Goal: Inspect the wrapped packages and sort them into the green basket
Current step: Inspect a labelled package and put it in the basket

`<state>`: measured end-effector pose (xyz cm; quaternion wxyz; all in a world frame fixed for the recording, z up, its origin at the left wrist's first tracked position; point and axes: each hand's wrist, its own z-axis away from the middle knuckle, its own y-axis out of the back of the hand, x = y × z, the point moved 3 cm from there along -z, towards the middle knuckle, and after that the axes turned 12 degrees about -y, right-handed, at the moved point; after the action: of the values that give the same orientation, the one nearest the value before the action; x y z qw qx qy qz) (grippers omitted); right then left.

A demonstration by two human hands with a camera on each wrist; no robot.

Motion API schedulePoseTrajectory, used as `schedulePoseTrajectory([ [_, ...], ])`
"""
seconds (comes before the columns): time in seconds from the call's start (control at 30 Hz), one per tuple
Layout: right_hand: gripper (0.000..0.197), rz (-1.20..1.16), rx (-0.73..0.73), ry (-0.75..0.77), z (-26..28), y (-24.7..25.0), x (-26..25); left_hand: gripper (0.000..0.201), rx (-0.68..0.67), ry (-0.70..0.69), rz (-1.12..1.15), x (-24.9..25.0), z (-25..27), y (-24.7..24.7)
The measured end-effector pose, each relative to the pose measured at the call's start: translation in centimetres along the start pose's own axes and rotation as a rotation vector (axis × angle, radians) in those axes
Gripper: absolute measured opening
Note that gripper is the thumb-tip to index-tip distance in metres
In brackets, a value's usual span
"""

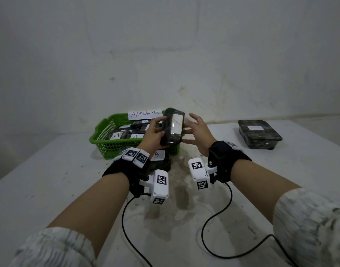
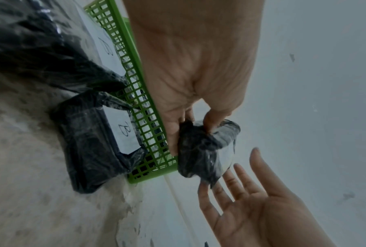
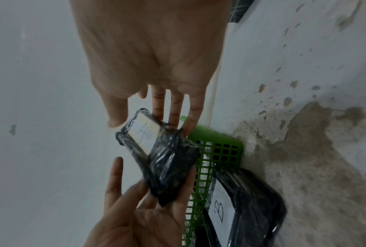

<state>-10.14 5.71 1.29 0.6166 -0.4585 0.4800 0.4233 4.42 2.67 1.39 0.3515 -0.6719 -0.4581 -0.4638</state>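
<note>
A black wrapped package with a white "A" label is held upright above the right end of the green basket. My left hand grips its left and lower side, fingers curled round it. My right hand is open, and its straight fingertips touch the package's right side. Several wrapped packages labelled "A" lie in the basket. Another package labelled "B" lies on the table against the basket's front wall, partly hidden by my left wrist.
A paper sign reading "ABNORMAL" stands at the basket's back rim. One more wrapped package sits alone at the far right of the white table. Black cables trail from my wrists across the near table.
</note>
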Motion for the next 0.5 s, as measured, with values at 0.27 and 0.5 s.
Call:
schedulePoseTrajectory([
  [0.27, 0.042, 0.156, 0.118, 0.232, -0.1, 0.8, -1.1, 0.038, -0.131, 0.132, -0.073, -0.6, 0.7, 0.1],
  [0.5, 0.073, 0.134, -0.042, 0.052, 0.1, -0.2, -0.4, 0.04, -0.178, 0.117, 0.03, -0.3, 0.7, -1.3],
])
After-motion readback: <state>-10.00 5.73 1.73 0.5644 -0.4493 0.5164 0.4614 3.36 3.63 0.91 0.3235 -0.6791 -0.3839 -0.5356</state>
